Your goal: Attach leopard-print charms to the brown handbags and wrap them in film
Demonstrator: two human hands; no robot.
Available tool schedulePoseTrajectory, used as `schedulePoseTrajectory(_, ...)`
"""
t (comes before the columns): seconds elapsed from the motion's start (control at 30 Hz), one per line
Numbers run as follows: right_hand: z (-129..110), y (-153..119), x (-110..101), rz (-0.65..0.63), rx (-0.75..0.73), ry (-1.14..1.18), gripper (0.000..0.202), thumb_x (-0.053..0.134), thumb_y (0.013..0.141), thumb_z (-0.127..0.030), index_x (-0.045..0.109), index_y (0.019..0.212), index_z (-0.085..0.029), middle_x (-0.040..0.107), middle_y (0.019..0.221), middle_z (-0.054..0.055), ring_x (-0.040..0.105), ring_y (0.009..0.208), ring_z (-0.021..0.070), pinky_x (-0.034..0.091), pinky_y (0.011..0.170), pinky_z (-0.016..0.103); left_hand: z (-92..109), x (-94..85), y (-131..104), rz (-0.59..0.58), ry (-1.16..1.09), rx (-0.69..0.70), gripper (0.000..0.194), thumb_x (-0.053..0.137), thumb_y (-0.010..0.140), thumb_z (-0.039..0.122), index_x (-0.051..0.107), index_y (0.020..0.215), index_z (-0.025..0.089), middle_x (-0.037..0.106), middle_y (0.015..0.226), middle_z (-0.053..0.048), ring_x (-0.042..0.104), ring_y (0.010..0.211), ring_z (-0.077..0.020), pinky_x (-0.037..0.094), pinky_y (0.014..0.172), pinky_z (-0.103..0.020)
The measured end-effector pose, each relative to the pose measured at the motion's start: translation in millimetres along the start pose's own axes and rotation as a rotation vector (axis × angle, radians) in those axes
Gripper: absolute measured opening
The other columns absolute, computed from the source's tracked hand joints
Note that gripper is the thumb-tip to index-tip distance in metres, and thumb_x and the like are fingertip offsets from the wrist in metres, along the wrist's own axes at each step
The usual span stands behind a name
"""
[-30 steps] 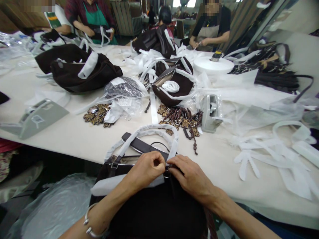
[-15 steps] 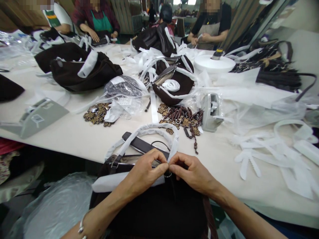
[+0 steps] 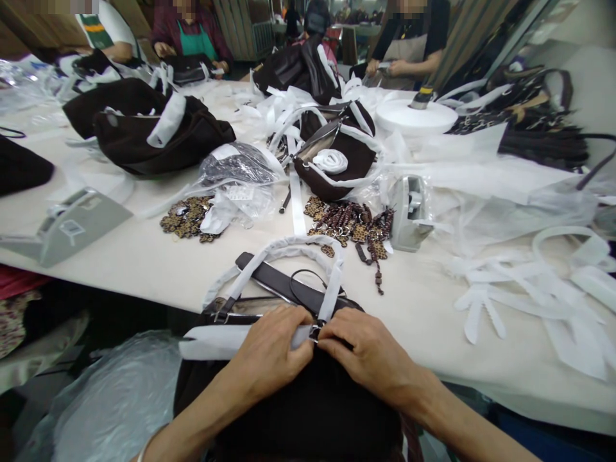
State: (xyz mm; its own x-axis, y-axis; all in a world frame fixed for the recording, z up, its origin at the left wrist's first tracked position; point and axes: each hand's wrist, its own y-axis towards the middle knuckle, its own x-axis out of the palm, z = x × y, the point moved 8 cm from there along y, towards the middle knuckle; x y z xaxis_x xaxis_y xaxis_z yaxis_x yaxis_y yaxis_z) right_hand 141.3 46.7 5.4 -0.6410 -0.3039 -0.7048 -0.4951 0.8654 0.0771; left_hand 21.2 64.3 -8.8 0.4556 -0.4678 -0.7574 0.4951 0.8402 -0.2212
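Note:
A dark brown handbag stands at the table's near edge, its zip top partly open. White wrapping covers its looped handle, and a white-wrapped strip lies across the front. At the right foot of the handle, my left hand pinches a small metal ring from the left. From the other side, the fingers of my right hand close on the same ring. Fingertips partly hide the ring. A thin dark cord loop rises behind my hands, beside a dark leather strap.
Leopard-patterned charms and beaded cords lie beyond the handbag. Tape dispensers stand left and right. White strips spread at right. Other brown bags sit farther back, where several co-workers handle items.
Both hands have shifted slightly left and down, and their grip has moved from the wrapped handle's end to the metal ring, which now shows more clearly between them.

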Motion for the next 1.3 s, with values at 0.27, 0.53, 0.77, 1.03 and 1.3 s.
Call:
schedulePoseTrajectory(0.27, -10, -2, 7, 0.021, -0.069, -0.246, 0.017, 0.057, 0.093, -0.019, 0.067, 0.079, -0.019, 0.062, 0.076, 0.004, 0.053, 0.072, 0.0186, 0.04, 0.068, 0.032, 0, -1.0, 1, -0.023, -0.272, -0.003, 0.03, 0.046, 0.074, 0.008, 0.056, 0.099, 0.023, 0.062, 0.097, 0.0, 0.056, 0.095, -0.0184, 0.039, 0.089, -0.03)
schedulePoseTrajectory(0.53, -3, -7, 2, 0.143, -0.058, -0.066, 0.018, 0.053, 0.095, -0.018, 0.068, 0.085, -0.017, 0.063, 0.079, 0.005, 0.056, 0.077, 0.0176, 0.044, 0.072, 0.03, -2, -5.9, -2, 0.008, -0.238, -0.04, 0.019, 0.045, 0.072, 0.008, 0.05, 0.083, 0.022, 0.057, 0.082, 0.001, 0.053, 0.08, -0.0173, 0.039, 0.077, -0.029)
schedulePoseTrajectory(0.77, -4, -9, -2, 0.2, -0.068, -0.022, 0.017, 0.054, 0.094, -0.017, 0.069, 0.086, -0.017, 0.067, 0.078, 0.005, 0.059, 0.074, 0.0173, 0.047, 0.07, 0.031, -9, -3.7, -5, 0.015, -0.245, -0.06, 0.022, 0.041, 0.077, 0.008, 0.049, 0.09, 0.024, 0.058, 0.085, 0.001, 0.054, 0.081, -0.0183, 0.041, 0.08, -0.032)
schedulePoseTrajectory(1.03, -1, -11, -2, 0.221, -0.078, 0.005, 0.015, 0.056, 0.093, -0.015, 0.069, 0.087, -0.018, 0.068, 0.078, 0.005, 0.059, 0.074, 0.0175, 0.048, 0.07, 0.031, 0, -3.2, -10, -0.036, -0.044, 0.065, 0.029, 0.043, 0.086, 0.013, 0.059, 0.107, 0.025, 0.064, 0.106, -0.001, 0.055, 0.102, -0.0206, 0.037, 0.098, -0.036)
schedulePoseTrajectory(1.3, 1, -11, -1, 0.247, -0.08, 0.029, 0.015, 0.056, 0.093, -0.016, 0.07, 0.088, -0.018, 0.068, 0.079, 0.005, 0.06, 0.076, 0.0169, 0.049, 0.071, 0.031, -8, -3.9, -4, -0.126, -0.095, 0.026, 0.013, 0.058, 0.083, 0.027, 0.056, 0.094, 0.02, 0.06, 0.094, -0.001, 0.053, 0.091, -0.0205, 0.04, 0.083, -0.032)
